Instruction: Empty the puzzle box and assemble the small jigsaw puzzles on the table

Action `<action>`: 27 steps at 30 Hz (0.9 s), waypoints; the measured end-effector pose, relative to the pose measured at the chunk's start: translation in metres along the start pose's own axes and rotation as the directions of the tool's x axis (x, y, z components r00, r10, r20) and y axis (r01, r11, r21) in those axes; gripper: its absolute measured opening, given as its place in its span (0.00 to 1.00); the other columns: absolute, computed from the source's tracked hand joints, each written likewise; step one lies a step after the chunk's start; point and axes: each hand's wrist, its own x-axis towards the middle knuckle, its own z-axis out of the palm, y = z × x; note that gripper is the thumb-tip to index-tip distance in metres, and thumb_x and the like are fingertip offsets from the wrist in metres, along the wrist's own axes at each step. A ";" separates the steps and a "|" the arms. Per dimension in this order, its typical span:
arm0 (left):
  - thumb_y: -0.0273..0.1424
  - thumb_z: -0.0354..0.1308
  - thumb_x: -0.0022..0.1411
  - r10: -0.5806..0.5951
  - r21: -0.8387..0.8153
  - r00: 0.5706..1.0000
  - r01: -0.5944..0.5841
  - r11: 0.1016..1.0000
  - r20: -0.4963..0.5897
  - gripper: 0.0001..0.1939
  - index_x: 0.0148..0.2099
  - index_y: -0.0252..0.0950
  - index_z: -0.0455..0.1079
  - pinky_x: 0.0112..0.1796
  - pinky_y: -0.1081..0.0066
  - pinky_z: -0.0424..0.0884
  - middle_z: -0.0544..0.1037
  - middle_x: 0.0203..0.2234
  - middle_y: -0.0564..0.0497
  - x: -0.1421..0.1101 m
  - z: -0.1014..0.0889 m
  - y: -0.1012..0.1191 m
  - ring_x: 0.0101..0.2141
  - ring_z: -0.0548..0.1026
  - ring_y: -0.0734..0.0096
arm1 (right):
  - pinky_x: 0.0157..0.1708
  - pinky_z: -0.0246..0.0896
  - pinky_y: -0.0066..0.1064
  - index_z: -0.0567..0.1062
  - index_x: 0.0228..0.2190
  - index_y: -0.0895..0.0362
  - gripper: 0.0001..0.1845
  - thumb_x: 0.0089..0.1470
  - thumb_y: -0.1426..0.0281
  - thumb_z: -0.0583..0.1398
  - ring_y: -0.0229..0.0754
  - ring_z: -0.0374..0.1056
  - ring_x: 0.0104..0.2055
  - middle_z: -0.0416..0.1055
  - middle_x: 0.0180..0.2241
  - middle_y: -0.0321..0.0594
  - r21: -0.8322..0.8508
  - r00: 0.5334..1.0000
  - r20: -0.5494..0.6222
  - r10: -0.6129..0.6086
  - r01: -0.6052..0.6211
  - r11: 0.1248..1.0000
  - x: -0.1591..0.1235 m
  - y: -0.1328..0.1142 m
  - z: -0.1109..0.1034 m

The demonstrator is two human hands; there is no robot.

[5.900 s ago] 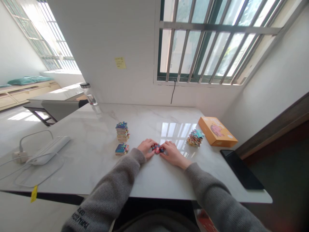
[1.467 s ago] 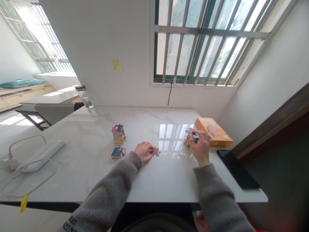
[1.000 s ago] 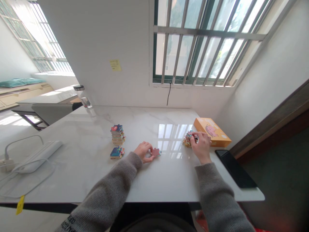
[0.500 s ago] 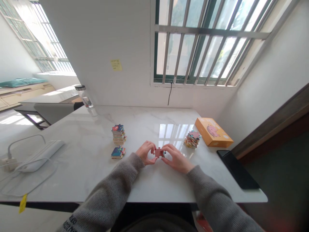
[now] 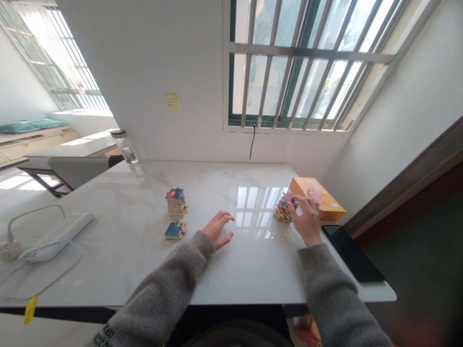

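Observation:
My left hand (image 5: pixel 218 229) rests over the white table with thumb and fingers apart, and nothing is between them. My right hand (image 5: pixel 306 216) is at the right-hand stack of jigsaw puzzle pieces (image 5: pixel 282 213). Its thumb and forefinger close on a pink puzzle piece (image 5: pixel 288 197) at the top of that stack; the fingers partly cover it. Left of my left hand stand a tall stack of puzzle pieces (image 5: pixel 177 205), with a dark blue piece on top, and a shorter stack (image 5: pixel 175 230) in front of it.
An orange box (image 5: pixel 328 205) lies behind my right hand, and a black phone-like slab (image 5: pixel 352 253) lies along the right edge. A white power strip (image 5: pixel 60 237) with cables sits on the left of the table (image 5: pixel 144 270). At the back left corner stands a clear bottle (image 5: pixel 126 148).
My right hand has moved right, from the table's middle to the right-hand stack. My left hand has let go of the pink puzzle piece and opened, staying nearly in place.

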 end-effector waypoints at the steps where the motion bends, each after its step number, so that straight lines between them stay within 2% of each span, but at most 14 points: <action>1: 0.28 0.57 0.55 -0.011 0.001 1.000 0.011 1.000 0.002 0.23 0.54 0.38 0.63 0.49 0.58 0.72 0.66 0.48 0.43 0.000 0.001 -0.001 0.43 0.70 0.63 | 0.50 0.56 0.43 0.76 0.43 0.54 0.14 0.61 0.59 0.58 0.53 0.64 0.48 0.73 0.42 0.46 -0.019 1.000 0.018 0.001 -0.001 1.000 0.000 0.003 0.000; 7: 0.27 0.57 0.56 -0.060 0.012 0.998 0.060 0.998 0.032 0.22 0.54 0.39 0.63 0.45 0.61 0.74 0.66 0.49 0.44 -0.003 0.004 -0.004 0.39 0.72 0.66 | 0.51 0.53 0.44 0.77 0.41 0.53 0.14 0.61 0.60 0.57 0.52 0.64 0.47 0.72 0.41 0.43 -0.064 0.995 0.095 0.027 -0.021 0.998 -0.006 0.000 0.005; 11: 0.27 0.57 0.57 -0.053 0.038 0.997 0.051 0.998 0.050 0.22 0.54 0.40 0.63 0.42 0.63 0.75 0.66 0.49 0.44 -0.005 0.007 -0.008 0.37 0.73 0.68 | 0.52 0.53 0.45 0.77 0.41 0.53 0.13 0.60 0.61 0.57 0.52 0.63 0.48 0.71 0.43 0.44 -0.064 0.995 0.098 0.034 -0.028 0.998 -0.004 0.005 0.005; 13: 0.28 0.56 0.57 -0.033 0.045 0.998 0.030 0.999 0.059 0.21 0.54 0.39 0.63 0.43 0.62 0.74 0.67 0.49 0.44 -0.004 0.007 -0.008 0.36 0.73 0.68 | 0.53 0.53 0.47 0.77 0.40 0.53 0.12 0.59 0.62 0.58 0.54 0.62 0.51 0.69 0.47 0.46 -0.068 0.998 0.063 0.025 -0.020 0.997 -0.003 0.003 0.003; 16: 0.28 0.55 0.58 -0.012 0.060 0.996 0.007 0.998 0.089 0.17 0.51 0.38 0.66 0.44 0.62 0.72 0.70 0.44 0.45 -0.003 0.005 -0.005 0.36 0.73 0.66 | 0.54 0.52 0.50 0.76 0.41 0.55 0.11 0.59 0.65 0.58 0.56 0.60 0.53 0.67 0.49 0.49 -0.023 1.000 -0.020 -0.013 0.013 1.000 -0.009 -0.014 0.002; 18: 0.27 0.55 0.59 -0.009 0.090 0.992 -0.002 0.996 0.125 0.13 0.47 0.38 0.68 0.43 0.62 0.71 0.73 0.39 0.47 -0.002 0.003 -0.003 0.37 0.73 0.64 | 0.54 0.53 0.49 0.75 0.43 0.54 0.10 0.60 0.69 0.57 0.54 0.62 0.52 0.68 0.47 0.47 0.073 0.995 0.023 -0.092 0.090 0.993 -0.020 -0.037 0.005; 20: 0.27 0.55 0.59 -0.002 0.118 0.989 -0.015 0.993 0.145 0.10 0.44 0.38 0.70 0.42 0.62 0.70 0.74 0.36 0.47 -0.001 0.002 0.000 0.38 0.72 0.62 | 0.51 0.56 0.48 0.74 0.44 0.51 0.11 0.59 0.72 0.57 0.52 0.64 0.49 0.70 0.43 0.45 0.208 0.954 0.173 -0.247 0.210 0.955 -0.036 -0.063 0.010; 22: 0.27 0.55 0.59 0.021 0.129 0.990 -0.039 0.991 0.136 0.08 0.42 0.38 0.70 0.41 0.61 0.70 0.75 0.34 0.48 -0.002 0.003 0.001 0.37 0.72 0.61 | 0.50 0.58 0.47 0.73 0.46 0.50 0.14 0.59 0.74 0.57 0.52 0.64 0.48 0.70 0.43 0.44 0.332 0.862 0.331 -0.385 0.276 0.902 -0.051 -0.086 0.016; 24: 0.26 0.55 0.59 0.046 0.137 0.993 -0.061 0.989 0.106 0.07 0.40 0.38 0.71 0.41 0.62 0.69 0.76 0.33 0.48 -0.005 0.003 0.004 0.37 0.72 0.61 | 0.50 0.59 0.47 0.73 0.48 0.50 0.17 0.58 0.76 0.57 0.51 0.64 0.48 0.70 0.44 0.44 0.409 0.784 0.417 -0.459 0.289 0.866 -0.062 -0.102 0.022; 25: 0.25 0.55 0.59 0.055 0.145 0.995 -0.067 0.987 0.088 0.07 0.40 0.38 0.71 0.41 0.62 0.69 0.76 0.32 0.48 -0.008 0.002 0.006 0.37 0.72 0.61 | 0.50 0.60 0.47 0.72 0.48 0.50 0.17 0.58 0.77 0.57 0.51 0.64 0.48 0.69 0.44 0.45 0.430 0.761 0.442 -0.474 0.284 0.857 -0.066 -0.106 0.024; 27: 0.24 0.55 0.58 0.067 0.169 0.996 -0.074 0.983 0.051 0.07 0.38 0.39 0.71 0.42 0.62 0.68 0.76 0.33 0.49 -0.015 -0.004 0.012 0.38 0.72 0.62 | 0.49 0.61 0.47 0.72 0.48 0.51 0.18 0.58 0.78 0.57 0.51 0.64 0.48 0.69 0.44 0.45 0.455 0.751 0.457 -0.477 0.264 0.851 -0.069 -0.108 0.027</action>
